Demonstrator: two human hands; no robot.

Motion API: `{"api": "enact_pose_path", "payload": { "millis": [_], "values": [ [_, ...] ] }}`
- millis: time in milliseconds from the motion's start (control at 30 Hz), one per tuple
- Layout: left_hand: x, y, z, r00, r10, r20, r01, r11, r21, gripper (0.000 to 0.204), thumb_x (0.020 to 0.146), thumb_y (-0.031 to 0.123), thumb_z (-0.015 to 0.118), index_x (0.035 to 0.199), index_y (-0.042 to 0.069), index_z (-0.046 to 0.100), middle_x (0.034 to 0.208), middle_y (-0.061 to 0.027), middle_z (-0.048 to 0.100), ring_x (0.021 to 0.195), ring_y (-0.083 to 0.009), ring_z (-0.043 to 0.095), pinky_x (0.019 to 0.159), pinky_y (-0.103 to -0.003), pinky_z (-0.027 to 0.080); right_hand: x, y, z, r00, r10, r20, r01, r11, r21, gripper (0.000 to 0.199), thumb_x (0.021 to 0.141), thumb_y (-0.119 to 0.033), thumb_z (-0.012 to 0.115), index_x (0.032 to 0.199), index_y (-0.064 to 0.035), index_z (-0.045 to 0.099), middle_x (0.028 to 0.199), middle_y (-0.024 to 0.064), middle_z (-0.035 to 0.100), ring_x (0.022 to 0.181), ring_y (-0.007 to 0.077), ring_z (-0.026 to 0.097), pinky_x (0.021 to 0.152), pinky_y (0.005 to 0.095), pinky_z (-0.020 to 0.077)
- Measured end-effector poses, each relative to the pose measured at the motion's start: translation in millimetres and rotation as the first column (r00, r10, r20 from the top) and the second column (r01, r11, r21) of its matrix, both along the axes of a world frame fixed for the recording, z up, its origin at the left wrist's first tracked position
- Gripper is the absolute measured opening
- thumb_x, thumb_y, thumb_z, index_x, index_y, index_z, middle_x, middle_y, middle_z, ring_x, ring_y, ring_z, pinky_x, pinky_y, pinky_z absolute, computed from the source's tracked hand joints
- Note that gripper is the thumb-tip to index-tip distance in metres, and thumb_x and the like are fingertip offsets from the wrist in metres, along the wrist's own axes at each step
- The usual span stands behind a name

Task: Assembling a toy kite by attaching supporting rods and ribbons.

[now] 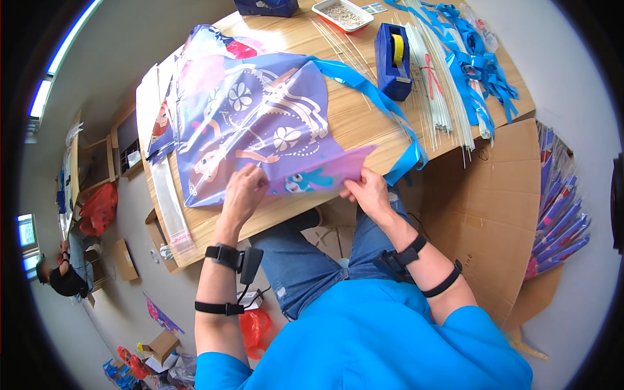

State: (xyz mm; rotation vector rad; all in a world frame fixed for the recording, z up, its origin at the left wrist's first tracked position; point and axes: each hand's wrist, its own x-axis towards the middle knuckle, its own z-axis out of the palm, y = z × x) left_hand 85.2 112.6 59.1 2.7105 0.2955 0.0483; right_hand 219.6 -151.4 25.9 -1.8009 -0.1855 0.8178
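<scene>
A purple printed plastic kite sheet (253,123) with cartoon figures lies spread on the wooden table (351,123). My left hand (244,192) rests flat on its near edge, fingers pressing the sheet down. My right hand (365,192) pinches the sheet's near right corner at the table's front edge. A blue ribbon tail (383,107) runs from the sheet toward the right and hangs over the edge.
A blue tape dispenser (394,62) stands right of the sheet, beside a bundle of thin white rods (439,91) and blue ribbons (478,65). A white tray (342,14) sits at the back. Clear plastic sleeves (170,201) lie left. Cardboard (487,214) and stacked kites (559,221) are at right.
</scene>
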Motion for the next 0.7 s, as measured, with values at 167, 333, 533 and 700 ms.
{"api": "enact_pose_path", "payload": {
  "millis": [167, 333, 533, 700],
  "values": [
    [-11.0, -16.2, 26.0, 0.885, -0.031, 0.465, -0.175, 0.902, 0.394, 0.016, 0.072, 0.006, 0.067, 0.085, 0.010, 0.057, 0.084, -0.0045, 0.056, 0.081, -0.0230, 0.056, 0.074, -0.037, 0.042, 68.6, 37.6, -8.1, 0.957, -0.269, 0.112, 0.197, 0.881, 0.431, 0.037, 0.091, -0.012, 0.061, 0.120, 0.0061, 0.048, 0.108, 0.0161, 0.063, 0.087, 0.0186, 0.067, 0.071, 0.0290, 0.0546],
    [-46.8, -55.2, -32.0, 0.951, -0.020, 0.307, -0.113, 0.905, 0.409, 0.020, 0.077, 0.009, 0.059, 0.097, 0.010, 0.059, 0.093, -0.0040, 0.056, 0.084, -0.0215, 0.055, 0.074, -0.036, 0.042, 64.2, 4.2, 1.2, 0.906, -0.255, -0.338, 0.339, 0.916, 0.215, 0.076, 0.095, -0.063, 0.033, 0.117, 0.0075, 0.051, 0.105, 0.0214, 0.063, 0.086, 0.0262, 0.068, 0.071, 0.0305, 0.0545],
    [-30.7, -67.5, -61.9, 0.972, 0.055, 0.226, -0.130, 0.934, 0.332, 0.024, 0.076, 0.007, 0.059, 0.100, 0.008, 0.060, 0.097, -0.0037, 0.054, 0.087, -0.0220, 0.054, 0.074, -0.035, 0.043, 38.5, -55.0, -12.0, 0.967, -0.176, -0.181, 0.138, 0.968, -0.208, 0.076, 0.088, -0.067, 0.046, 0.109, 0.0044, 0.059, 0.093, 0.0138, 0.067, 0.084, 0.0193, 0.066, 0.071, 0.0297, 0.0516],
    [-9.5, -50.7, -54.5, 0.961, 0.201, 0.188, -0.262, 0.875, 0.407, 0.029, 0.075, 0.003, 0.059, 0.104, 0.007, 0.060, 0.103, -0.0036, 0.054, 0.090, -0.0226, 0.054, 0.075, -0.035, 0.044, 29.1, -47.9, -34.4, 0.985, -0.131, -0.108, 0.138, 0.989, 0.058, 0.032, 0.088, -0.024, 0.068, 0.102, 0.0040, 0.061, 0.084, 0.0105, 0.068, 0.067, 0.0142, 0.065, 0.060, 0.0245, 0.0500]
  ]
}}
